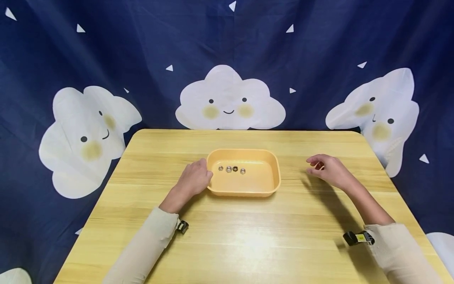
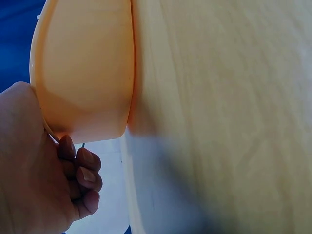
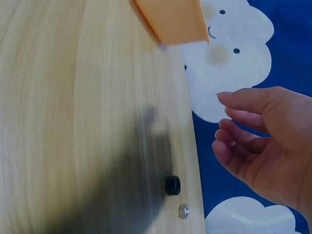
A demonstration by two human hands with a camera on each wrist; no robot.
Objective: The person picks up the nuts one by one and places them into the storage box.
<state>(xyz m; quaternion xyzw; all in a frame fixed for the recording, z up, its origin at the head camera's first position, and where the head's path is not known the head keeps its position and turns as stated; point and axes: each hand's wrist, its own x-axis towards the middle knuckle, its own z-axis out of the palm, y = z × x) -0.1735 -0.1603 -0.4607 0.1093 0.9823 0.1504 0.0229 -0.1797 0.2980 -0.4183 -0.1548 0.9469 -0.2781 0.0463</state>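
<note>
An orange-yellow plastic tray (image 1: 244, 189) sits on the table, and several hex nuts (image 1: 229, 169), silver ones and a dark one, lie in a row on its floor. My left hand (image 1: 193, 177) grips the tray's left rim; in the left wrist view its fingers curl beneath that rim. To the right of the tray, my right hand (image 1: 330, 169) hovers over the table, fingers loosely bent and apart from the thumb, with nothing seen between them. The right wrist view shows a black nut (image 3: 172, 185) and a small silver nut (image 3: 184, 211) on the table near this hand.
The light wooden table (image 1: 227, 228) ends at a far edge against a dark blue curtain (image 1: 149, 47) printed with smiling clouds. Each sleeve carries a small black wrist camera (image 1: 182, 227).
</note>
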